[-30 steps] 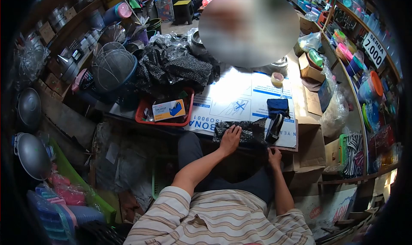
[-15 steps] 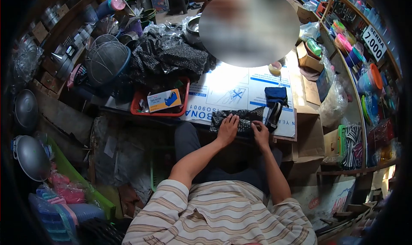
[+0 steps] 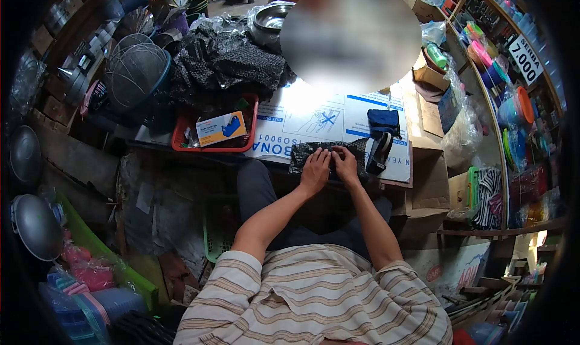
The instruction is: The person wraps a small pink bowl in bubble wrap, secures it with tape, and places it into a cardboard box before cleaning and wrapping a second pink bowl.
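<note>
A flat bundle of black bubble wrap lies at the table's front edge. My left hand rests on top of it, fingers stretched out and lying flat. Close beside it, my right hand has its fingers bent and pressed onto the wrap, thumb and fingertips nearly meeting the left fingertips. What is inside the bundle is hidden. Just right of the wrap stands a black tape dispenser, and behind it is a dark blue folded item.
A red basket on the left holds a tape cutter box. Crumpled black bubble wrap and a metal bowl sit behind. Cardboard boxes border the table's right side. A blurred oval hides the far end.
My right hand has moved left along the wrap, from its right end to beside my left hand. The left hand stays on the wrap. The camera view has shifted slightly.
</note>
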`<state>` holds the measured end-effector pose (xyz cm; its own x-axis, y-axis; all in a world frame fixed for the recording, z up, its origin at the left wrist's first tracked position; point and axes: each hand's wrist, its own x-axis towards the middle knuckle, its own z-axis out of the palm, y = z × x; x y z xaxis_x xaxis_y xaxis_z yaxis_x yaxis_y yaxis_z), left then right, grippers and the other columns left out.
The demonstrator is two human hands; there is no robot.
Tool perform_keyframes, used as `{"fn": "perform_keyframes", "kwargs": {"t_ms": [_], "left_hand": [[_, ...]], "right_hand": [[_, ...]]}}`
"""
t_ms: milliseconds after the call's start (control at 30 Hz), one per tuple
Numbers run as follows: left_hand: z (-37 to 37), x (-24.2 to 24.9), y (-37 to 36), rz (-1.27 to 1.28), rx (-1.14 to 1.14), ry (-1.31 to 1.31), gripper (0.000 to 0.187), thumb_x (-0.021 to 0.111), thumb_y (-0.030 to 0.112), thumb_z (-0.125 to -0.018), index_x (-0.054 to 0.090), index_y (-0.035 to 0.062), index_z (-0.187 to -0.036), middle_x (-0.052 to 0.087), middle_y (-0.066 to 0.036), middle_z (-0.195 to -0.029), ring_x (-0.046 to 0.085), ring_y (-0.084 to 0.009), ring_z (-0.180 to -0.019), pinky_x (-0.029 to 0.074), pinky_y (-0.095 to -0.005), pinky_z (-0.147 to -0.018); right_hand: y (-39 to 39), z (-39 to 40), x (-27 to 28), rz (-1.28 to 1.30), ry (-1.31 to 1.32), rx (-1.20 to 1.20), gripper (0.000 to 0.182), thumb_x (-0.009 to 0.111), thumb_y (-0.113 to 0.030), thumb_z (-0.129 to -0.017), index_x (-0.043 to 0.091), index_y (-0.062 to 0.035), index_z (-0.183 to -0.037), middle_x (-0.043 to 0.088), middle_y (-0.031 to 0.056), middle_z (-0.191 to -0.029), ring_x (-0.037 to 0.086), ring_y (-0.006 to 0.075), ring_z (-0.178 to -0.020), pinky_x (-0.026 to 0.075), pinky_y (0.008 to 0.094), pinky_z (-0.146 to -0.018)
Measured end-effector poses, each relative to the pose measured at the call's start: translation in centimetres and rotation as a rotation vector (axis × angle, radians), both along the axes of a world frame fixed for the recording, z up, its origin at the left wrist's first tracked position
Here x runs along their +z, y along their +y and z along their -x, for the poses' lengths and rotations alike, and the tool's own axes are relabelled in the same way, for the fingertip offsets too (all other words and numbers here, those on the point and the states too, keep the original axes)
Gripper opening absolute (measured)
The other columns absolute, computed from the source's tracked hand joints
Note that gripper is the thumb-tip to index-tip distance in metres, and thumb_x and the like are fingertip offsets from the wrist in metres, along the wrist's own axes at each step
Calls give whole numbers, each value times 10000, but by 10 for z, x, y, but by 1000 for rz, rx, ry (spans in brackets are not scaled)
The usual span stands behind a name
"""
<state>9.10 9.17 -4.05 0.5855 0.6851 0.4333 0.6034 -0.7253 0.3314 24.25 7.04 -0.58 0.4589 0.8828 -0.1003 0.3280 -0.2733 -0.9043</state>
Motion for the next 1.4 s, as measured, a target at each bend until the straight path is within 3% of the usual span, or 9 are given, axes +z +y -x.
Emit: {"fn": "perform_keyframes", "kwargs": {"t_ms": [33, 333, 433, 767, 867, 933, 1033, 1233, 1400], "left_hand": [[0, 0, 0, 11, 0, -15, 586, 711, 129, -910, 599, -1, -1470, 611, -167, -1471, 521, -355, -1447, 450, -477, -1195], [0, 4, 1, 46, -2, -136, 489, 699, 91, -922, 628, -27, -1392, 638, -188, -1403, 562, -381, -1400, 490, -489, -1153], [-1, 6, 4, 90, -1, -174, 451, 705, 81, -914, 649, -32, -1347, 644, -200, -1360, 582, -391, -1378, 521, -487, -1117], [5, 6, 11, 179, -22, -289, 351, 724, 75, -906, 692, -49, -1233, 673, -235, -1260, 644, -404, -1311, 562, -480, -1073], [9, 8, 14, 190, -11, -286, 380, 747, 81, -891, 675, -30, -1247, 671, -234, -1273, 642, -401, -1310, 563, -478, -1071], [11, 12, 15, 178, -39, -249, 449, 784, 102, -877, 651, -12, -1290, 663, -235, -1315, 656, -415, -1275, 577, -483, -1043], [12, 12, 13, 169, -47, -235, 472, 773, 97, -882, 627, 1, -1321, 648, -244, -1340, 648, -422, -1274, 566, -487, -1052], [7, 14, 11, 142, -19, -221, 469, 734, 108, -896, 648, 9, -1346, 627, -206, -1266, 635, -393, -1213, 573, -470, -1007], [8, 23, 13, 141, -33, -166, 488, 732, 111, -869, 672, 9, -1342, 605, -156, -1166, 630, -354, -1131, 590, -454, -918]], "right_hand": [[2, 0, -4, -16, 23, 6, 301, 717, -216, -1033, 764, -45, -1277, 812, 168, -1139, 781, 284, -1066, 588, 394, -949], [12, -23, -34, 53, 68, 114, 573, 753, -204, -995, 620, -165, -1551, 802, 202, -1082, 772, 281, -1033, 578, 399, -941], [12, -24, -33, 79, 73, 100, 611, 771, -205, -974, 605, -184, -1561, 806, 190, -1069, 777, 297, -1045, 578, 405, -957], [24, -11, 1, 281, -96, 39, 695, 812, -264, -908, 573, -205, -1558, 817, 174, -1094, 759, 368, -1159, 567, 480, -1035], [32, -5, 10, 356, -161, 28, 721, 820, -319, -893, 553, -197, -1553, 797, 188, -1201, 716, 395, -1254, 545, 510, -1080], [35, 3, 21, 452, -268, -50, 743, 859, -315, -837, 581, -155, -1507, 746, 214, -1331, 693, 402, -1292, 541, 459, -1102], [36, 1, 32, 509, -217, -39, 786, 873, -341, -802, 569, -113, -1490, 696, 238, -1414, 657, 408, -1344, 534, 462, -1116], [33, -9, 25, 503, -190, -35, 844, 940, -430, -737, 588, -25, -1387, 708, 254, -1362, 687, 386, -1288, 547, 441, -1074], [30, -5, 32, 507, -255, -56, 817, 917, -540, -745, 619, -40, -1319, 735, 236, -1310, 712, 389, -1240, 561, 457, -1046]]}}
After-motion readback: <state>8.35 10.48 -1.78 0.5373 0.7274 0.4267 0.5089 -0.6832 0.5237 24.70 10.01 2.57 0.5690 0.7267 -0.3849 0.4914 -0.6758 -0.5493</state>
